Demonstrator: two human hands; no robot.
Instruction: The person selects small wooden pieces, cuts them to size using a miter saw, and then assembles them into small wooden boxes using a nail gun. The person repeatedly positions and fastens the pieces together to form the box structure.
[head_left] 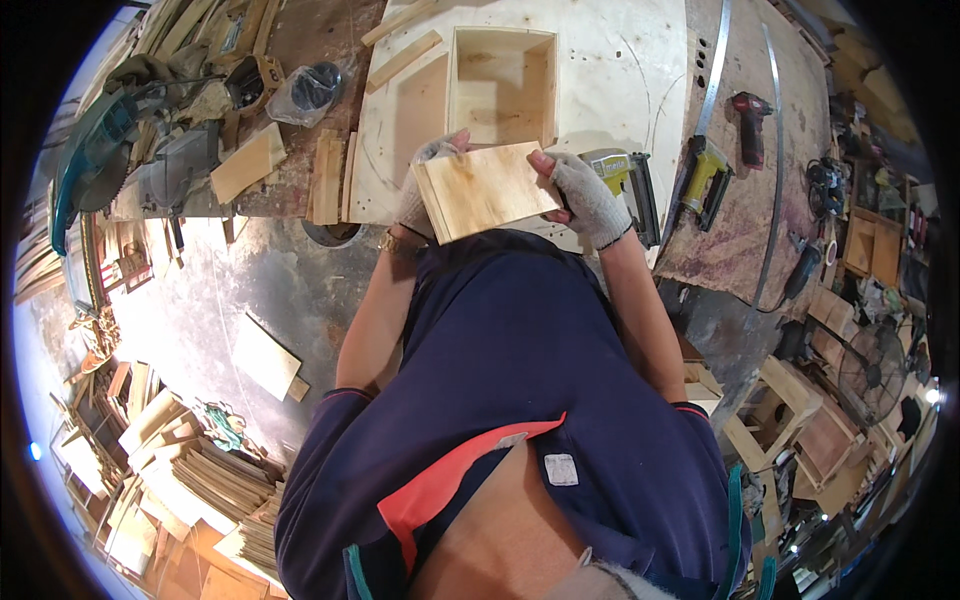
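Plywood panel, roughly square, pale with amber grain blotches, held tilted just above the near edge of the workbench, in front of the torso. Left hand in a grey knit glove clamps the panel's left edge, fingers wrapped over the top corner, thumb side hidden behind the board. Right hand, same glove, pinches the right edge, thumb on the top face, fingers underneath and out of sight. Both forearms bare, elbows bent, rising from the lower edge; a wristband shows on the left wrist.

Just beyond the panel sits an open wooden box, square, raw pale ply, empty inside, on a whitish sheet. Yellow and black nail gun lies just beside the right hand, partly covered by it. Second yellow tool further right, next to a long metal strip. Red drill near the bench's far right. Loose wood strips left of the sheet. Teal mitre saw at far left, bent by the lens. Stacked offcuts on the floor lower left, blurred
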